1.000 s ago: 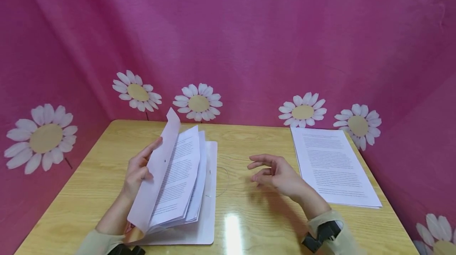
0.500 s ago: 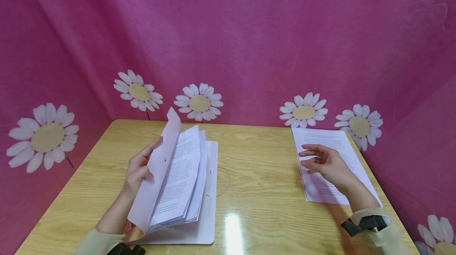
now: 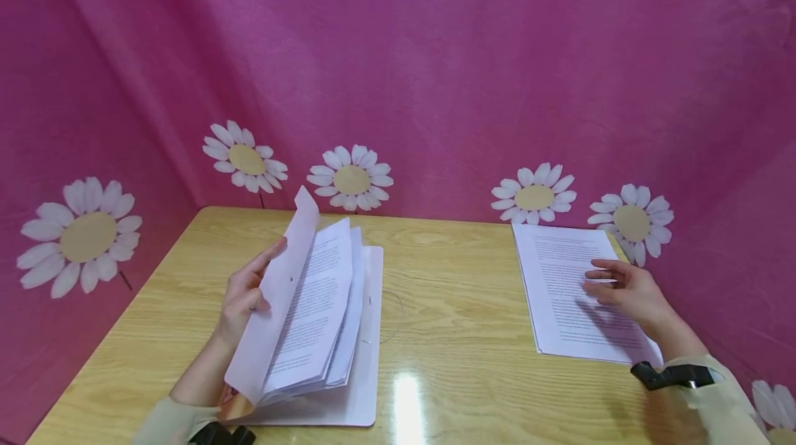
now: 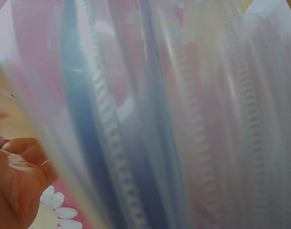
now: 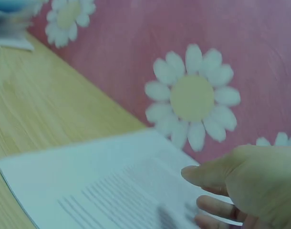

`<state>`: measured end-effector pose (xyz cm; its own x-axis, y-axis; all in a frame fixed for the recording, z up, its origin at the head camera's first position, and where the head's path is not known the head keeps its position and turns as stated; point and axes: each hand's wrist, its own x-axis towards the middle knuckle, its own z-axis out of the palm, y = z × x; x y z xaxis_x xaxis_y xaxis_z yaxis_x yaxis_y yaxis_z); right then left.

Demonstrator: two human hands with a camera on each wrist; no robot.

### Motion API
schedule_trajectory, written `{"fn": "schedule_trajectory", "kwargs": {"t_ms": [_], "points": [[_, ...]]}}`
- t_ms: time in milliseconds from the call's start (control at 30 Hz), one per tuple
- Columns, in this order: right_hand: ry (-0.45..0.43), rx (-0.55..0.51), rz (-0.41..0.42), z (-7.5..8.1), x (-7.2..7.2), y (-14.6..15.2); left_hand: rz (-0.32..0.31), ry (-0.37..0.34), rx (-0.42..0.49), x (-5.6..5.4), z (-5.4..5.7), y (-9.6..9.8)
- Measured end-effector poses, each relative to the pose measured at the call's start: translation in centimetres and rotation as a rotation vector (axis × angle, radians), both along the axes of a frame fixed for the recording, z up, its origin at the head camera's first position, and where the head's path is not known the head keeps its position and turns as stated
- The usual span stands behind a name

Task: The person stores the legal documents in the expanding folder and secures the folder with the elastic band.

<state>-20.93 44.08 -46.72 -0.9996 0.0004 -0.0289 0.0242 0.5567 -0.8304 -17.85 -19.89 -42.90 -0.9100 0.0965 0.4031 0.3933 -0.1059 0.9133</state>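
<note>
My left hand (image 3: 245, 300) grips the raised pale cover of a folder (image 3: 273, 320), the thumb on its inner face. Printed sheets (image 3: 314, 310) stand fanned out inside, tilted over the back cover, which lies on the table. In the left wrist view, blurred translucent layers with ribbed strips (image 4: 107, 114) fill most of the picture, beside the hand at lower left. My right hand (image 3: 634, 296) hovers above the right part of a stack of printed paper (image 3: 553, 293), its fingers loosely bent and holding nothing. The right wrist view also has the fingers just over the top page (image 5: 98, 167).
The wooden table (image 3: 454, 334) runs between folder and stack. A thin curved line, perhaps a hair or thread (image 3: 401, 317), lies beside the folder. A pink curtain (image 3: 435, 86) with daisies closes off the back and both sides. The stack reaches near the table's right edge.
My right hand has moved right, from above the bare table to over the right part of the paper stack. My left hand and the folder have stayed still.
</note>
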Motion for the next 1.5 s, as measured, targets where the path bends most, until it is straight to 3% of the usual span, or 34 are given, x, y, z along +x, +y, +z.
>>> {"fn": "schedule_trajectory", "kwargs": {"t_ms": [267, 667, 867, 1000, 1333, 1500], "points": [[-0.007, 0.203, -0.058, -1.5, 0.0, 2.9, 0.011, -0.015, -0.01, 0.1, 0.1, -0.1], [-0.09, 0.332, -0.179, -1.7, -0.2, 3.8, 0.001, -0.014, -0.004, 0.0, 0.0, -0.1], [-0.112, 0.335, -0.26, -2.1, -0.3, 4.0, 0.004, -0.008, -0.014, 0.1, 0.0, 0.0], [-0.174, 0.303, -0.288, -2.0, -0.4, 3.8, 0.007, -0.008, -0.017, 0.1, -0.1, 0.1], [-0.291, 0.317, -0.274, -0.9, -0.3, 2.9, 0.009, -0.022, -0.019, 0.2, 0.0, 0.1], [-0.296, 0.374, -0.262, -0.3, -0.2, 2.4, 0.018, -0.019, -0.02, 0.1, 0.0, 0.1]]}}
